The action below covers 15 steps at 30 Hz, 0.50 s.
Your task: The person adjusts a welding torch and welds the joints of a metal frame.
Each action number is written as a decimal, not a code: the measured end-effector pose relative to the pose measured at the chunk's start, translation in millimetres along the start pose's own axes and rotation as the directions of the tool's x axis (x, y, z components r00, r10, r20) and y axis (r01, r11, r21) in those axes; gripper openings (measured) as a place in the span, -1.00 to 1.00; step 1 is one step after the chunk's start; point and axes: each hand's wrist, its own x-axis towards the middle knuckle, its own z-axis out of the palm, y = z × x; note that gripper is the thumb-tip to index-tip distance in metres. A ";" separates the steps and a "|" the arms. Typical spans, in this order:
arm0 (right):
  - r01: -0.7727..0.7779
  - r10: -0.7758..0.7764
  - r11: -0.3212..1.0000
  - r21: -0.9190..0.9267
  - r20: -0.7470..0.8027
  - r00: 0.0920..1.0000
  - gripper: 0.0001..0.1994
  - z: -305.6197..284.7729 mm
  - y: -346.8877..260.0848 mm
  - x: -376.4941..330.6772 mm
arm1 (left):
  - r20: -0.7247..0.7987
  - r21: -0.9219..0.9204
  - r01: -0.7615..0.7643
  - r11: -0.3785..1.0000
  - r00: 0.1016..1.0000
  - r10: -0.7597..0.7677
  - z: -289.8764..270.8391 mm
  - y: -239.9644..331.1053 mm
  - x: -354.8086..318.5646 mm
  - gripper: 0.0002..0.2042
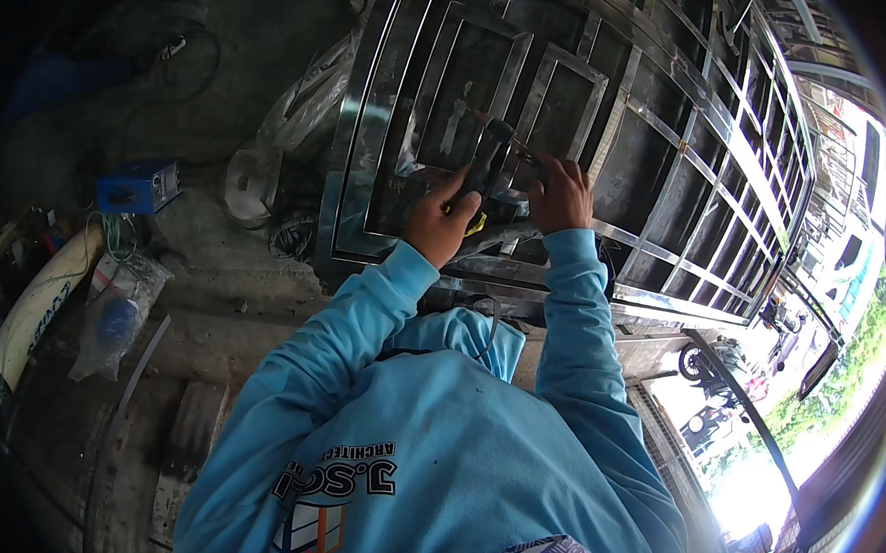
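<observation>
My left hand (442,216) is wrapped around the body of a dark power tool (489,166), which looks like an angle grinder, with a yellow part (476,223) showing beside the palm. Close by on the right, my right hand (562,196) curls its fingers on what seems to be the tool's side handle; the exact grip is partly hidden. The tool is held over a shiny metal gate or panel frame (437,77) with raised rectangular mouldings. Its head points away from me, and whether it touches the metal I cannot tell.
Long metal lattice bars (695,123) run off to the right. Crumpled clear plastic (299,109) lies left of the frame. Farther left are a blue machine box (140,187), a cream sack (44,307) and a plastic bag (120,318). A motorcycle (706,365) stands outside at right.
</observation>
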 end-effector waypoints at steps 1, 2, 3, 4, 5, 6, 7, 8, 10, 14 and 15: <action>-0.003 0.003 1.000 -0.002 0.000 1.000 -0.71 4.5 3.6 -1.0 | -0.001 0.022 0.013 1.000 1.000 -0.013 0.0 0.2 0.1 -0.53; 0.007 -0.006 1.000 -0.030 0.048 0.999 -0.71 9.6 8.4 -0.5 | 0.003 0.022 0.014 1.000 1.000 -0.014 -0.2 0.5 -0.4 -0.53; 0.021 -0.015 0.998 -0.056 0.096 0.995 -0.70 9.9 10.1 0.8 | 0.013 -0.007 0.034 0.999 0.999 -0.034 -1.0 3.4 -0.8 -0.53; 0.018 -0.013 0.998 -0.059 0.096 0.995 -0.70 7.6 13.5 0.2 | 0.025 -0.036 0.055 0.998 0.998 -0.054 -1.3 5.7 -1.3 -0.52; 0.027 -0.023 0.999 -0.040 0.097 0.995 -0.71 3.6 17.8 -0.9 | 0.030 -0.038 0.056 0.998 0.998 -0.055 -0.7 6.9 -3.7 -0.52; 0.040 -0.037 0.999 -0.019 0.099 0.994 -0.71 -2.0 18.3 -1.0 | 0.048 -0.023 0.047 0.999 0.998 -0.046 -1.0 7.6 -8.2 -0.52; 0.040 -0.037 0.999 -0.022 0.100 0.994 -0.71 -9.3 19.6 -1.8 | 0.068 -0.009 0.038 0.999 0.997 -0.037 -0.5 7.5 -10.9 -0.51; -0.025 0.022 0.999 0.032 0.091 0.996 -0.71 -18.7 21.1 -3.5 | 0.070 -0.013 0.039 0.999 0.997 -0.038 1.2 2.5 -10.6 -0.51; -0.088 0.081 0.993 0.083 0.087 0.993 -0.70 -41.8 14.7 -7.4 | 0.113 0.082 -0.086 0.993 0.991 0.076 4.7 -8.0 -9.7 -0.49; -0.109 0.101 0.992 0.065 0.118 0.988 -0.66 -74.4 6.7 -20.0 | 0.116 0.126 -0.015 0.992 0.993 0.000 8.3 -3.4 -7.4 -0.49; -0.121 0.112 0.990 0.072 0.124 0.986 -0.67 -81.9 0.8 -21.0 | 0.119 0.127 0.001 0.992 0.993 -0.016 7.6 -0.6 -7.5 -0.49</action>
